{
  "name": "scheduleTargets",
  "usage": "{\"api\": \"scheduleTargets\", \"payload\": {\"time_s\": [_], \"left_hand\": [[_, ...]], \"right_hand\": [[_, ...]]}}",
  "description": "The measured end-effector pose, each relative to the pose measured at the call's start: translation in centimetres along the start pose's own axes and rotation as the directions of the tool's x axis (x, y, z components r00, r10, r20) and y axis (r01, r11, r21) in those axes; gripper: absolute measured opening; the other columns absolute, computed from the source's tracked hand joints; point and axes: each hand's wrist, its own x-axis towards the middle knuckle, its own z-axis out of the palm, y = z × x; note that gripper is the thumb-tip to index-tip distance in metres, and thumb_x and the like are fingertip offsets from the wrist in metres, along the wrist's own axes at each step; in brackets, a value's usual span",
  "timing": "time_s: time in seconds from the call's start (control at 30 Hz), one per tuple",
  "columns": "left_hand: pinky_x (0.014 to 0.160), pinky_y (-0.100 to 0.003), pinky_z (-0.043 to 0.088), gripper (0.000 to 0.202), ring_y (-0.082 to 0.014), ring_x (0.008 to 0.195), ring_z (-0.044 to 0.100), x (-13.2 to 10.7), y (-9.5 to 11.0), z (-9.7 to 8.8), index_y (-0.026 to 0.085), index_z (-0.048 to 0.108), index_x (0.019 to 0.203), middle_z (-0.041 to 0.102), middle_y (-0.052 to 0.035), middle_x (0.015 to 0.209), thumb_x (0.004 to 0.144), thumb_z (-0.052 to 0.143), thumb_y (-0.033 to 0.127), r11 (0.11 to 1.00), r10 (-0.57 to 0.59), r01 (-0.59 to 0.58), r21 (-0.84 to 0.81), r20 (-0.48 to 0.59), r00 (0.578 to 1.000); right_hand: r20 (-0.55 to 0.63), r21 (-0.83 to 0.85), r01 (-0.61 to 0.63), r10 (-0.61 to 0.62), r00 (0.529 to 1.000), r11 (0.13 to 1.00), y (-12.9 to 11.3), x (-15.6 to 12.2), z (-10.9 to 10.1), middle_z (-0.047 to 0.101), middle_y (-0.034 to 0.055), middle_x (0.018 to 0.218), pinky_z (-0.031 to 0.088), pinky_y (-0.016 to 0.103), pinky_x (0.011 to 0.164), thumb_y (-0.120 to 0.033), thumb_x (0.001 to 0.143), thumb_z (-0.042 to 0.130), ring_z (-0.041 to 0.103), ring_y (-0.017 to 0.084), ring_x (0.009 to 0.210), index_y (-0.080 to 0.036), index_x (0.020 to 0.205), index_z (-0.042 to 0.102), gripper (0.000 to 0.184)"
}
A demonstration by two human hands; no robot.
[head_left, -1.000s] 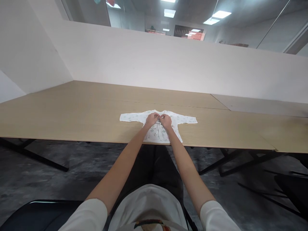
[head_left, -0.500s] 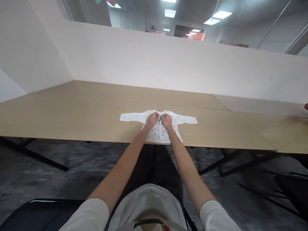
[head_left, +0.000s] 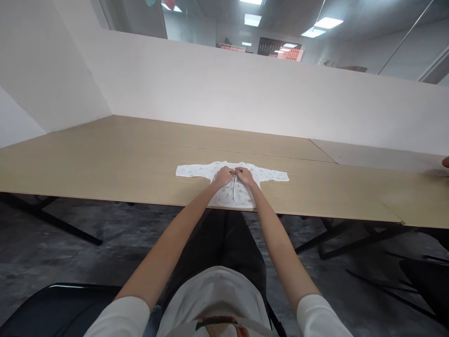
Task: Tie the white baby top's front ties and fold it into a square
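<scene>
A small white baby shirt (head_left: 224, 199) with a faint print lies spread flat on the table, sleeves stretched out to both sides and its hem at the front edge. My left hand (head_left: 223, 176) is closed at the shirt's front opening, just below the neckline. Close beside it, my right hand (head_left: 244, 175) pinches the opposite front edge, the fingertips of both hands nearly meeting. Whatever fastener may lie between the fingers is hidden. Below the hands the two front panels lie together along the middle.
The long wooden table (head_left: 105, 159) runs along a white partition (head_left: 210, 84) with glass above. Black chairs stand at lower left (head_left: 63, 309) and lower right (head_left: 424, 276). Part of another person's hand (head_left: 445, 162) shows at the right edge.
Both hands have shifted slightly down the front opening and their fingertips have come closer together. The front panels meet more closely. The camera view has moved a little.
</scene>
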Motion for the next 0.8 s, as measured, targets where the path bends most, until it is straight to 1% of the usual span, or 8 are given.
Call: {"api": "scheduleTargets", "payload": {"time_s": [0.07, 0.1, 0.17, 0.27, 0.37, 0.53, 0.7, 0.8], "left_hand": [[0.085, -0.032, 0.048, 0.028, -0.0233, 0.091, 0.062, -0.2, 0.0, 0.4, 0.019, 0.077, 0.09, 0.072, -0.0076, 0.093, 0.08, 0.051, 0.015, 0.995, 0.021, -0.024, -0.093, -0.027, 0.999], [0.085, -0.031, 0.048, 0.028, -0.0229, 0.09, 0.063, -0.3, 0.0, 0.7, 0.02, 0.077, 0.091, 0.073, -0.0069, 0.092, 0.08, 0.052, 0.016, 0.993, 0.031, -0.035, -0.11, -0.041, 0.999], [0.086, -0.032, 0.048, 0.027, -0.0231, 0.091, 0.063, -0.5, -0.1, 1.1, 0.02, 0.077, 0.093, 0.073, -0.0067, 0.094, 0.079, 0.054, 0.018, 0.993, 0.048, -0.053, -0.101, -0.053, 0.997], [0.089, -0.033, 0.048, 0.025, -0.0238, 0.093, 0.064, -0.7, -0.1, 1.3, 0.021, 0.078, 0.092, 0.074, -0.0067, 0.096, 0.076, 0.059, 0.019, 0.996, 0.056, -0.06, -0.069, -0.048, 0.997], [0.091, -0.033, 0.048, 0.021, -0.0231, 0.093, 0.065, -0.8, -0.1, 1.2, 0.022, 0.078, 0.09, 0.074, -0.0057, 0.096, 0.076, 0.063, 0.021, 0.993, 0.07, -0.074, -0.093, -0.051, 0.996], [0.086, -0.031, 0.05, 0.019, -0.0199, 0.085, 0.067, -1.0, -0.1, 0.8, 0.02, 0.077, 0.091, 0.075, -0.0053, 0.095, 0.079, 0.062, 0.02, 0.957, 0.031, -0.05, -0.285, -0.072, 0.997], [0.085, -0.031, 0.051, 0.018, -0.0195, 0.085, 0.067, -1.2, -0.3, 0.7, 0.019, 0.075, 0.09, 0.075, -0.0056, 0.095, 0.079, 0.061, 0.02, 0.92, -0.006, -0.032, -0.39, -0.096, 0.995], [0.083, -0.03, 0.052, 0.02, -0.0189, 0.085, 0.067, -1.1, -0.5, 0.9, 0.019, 0.075, 0.092, 0.075, -0.0057, 0.095, 0.078, 0.06, 0.019, 0.898, -0.022, -0.021, -0.439, -0.093, 0.995]], "right_hand": [[-0.069, 0.071, 0.032, -0.027, 0.997, 0.997, 0.5, -0.4, 0.0, 0.067, 0.0048, 0.088, 0.046, 0.029, 0.082, -0.029, 0.078, 0.056, 0.061, 0.019, 0.083, -0.018, 0.096, 0.071, 0.026], [-0.1, 0.093, 0.048, -0.039, 0.994, 0.995, 0.7, -0.6, 0.1, 0.066, 0.0043, 0.088, 0.047, 0.03, 0.081, -0.03, 0.077, 0.057, 0.06, 0.018, 0.081, -0.018, 0.097, 0.07, 0.027], [-0.123, 0.124, 0.087, -0.071, 0.99, 0.988, 1.0, -1.1, 0.3, 0.063, 0.002, 0.081, 0.047, 0.029, 0.078, -0.028, 0.073, 0.058, 0.058, 0.016, 0.075, -0.018, 0.097, 0.069, 0.028], [-0.119, 0.175, 0.11, -0.09, 0.989, 0.978, 1.1, -1.6, 0.4, 0.058, -0.0022, 0.068, 0.046, 0.028, 0.072, -0.023, 0.069, 0.057, 0.055, 0.015, 0.066, -0.017, 0.094, 0.068, 0.029], [-0.133, 0.265, 0.08, -0.046, 0.99, 0.961, 1.1, -1.7, 0.2, 0.056, -0.0038, 0.063, 0.046, 0.027, 0.067, -0.024, 0.065, 0.057, 0.055, 0.014, 0.063, -0.017, 0.094, 0.066, 0.031], [-0.121, 0.431, 0.033, 0.021, 0.992, 0.902, 1.5, -1.5, 0.0, 0.062, -0.0022, 0.07, 0.046, 0.025, 0.061, -0.025, 0.061, 0.056, 0.057, 0.014, 0.062, -0.018, 0.099, 0.064, 0.04], [-0.072, 0.514, -0.014, 0.06, 0.996, 0.858, 1.8, -1.2, 0.1, 0.064, -0.0007, 0.074, 0.045, 0.024, 0.055, -0.029, 0.058, 0.059, 0.056, 0.013, 0.061, -0.018, 0.098, 0.064, 0.041], [-0.056, 0.526, -0.021, 0.06, 0.997, 0.85, 1.7, -1.2, 0.1, 0.065, 0.0005, 0.076, 0.044, 0.024, 0.055, -0.028, 0.058, 0.058, 0.057, 0.013, 0.062, -0.018, 0.097, 0.064, 0.041]]}}
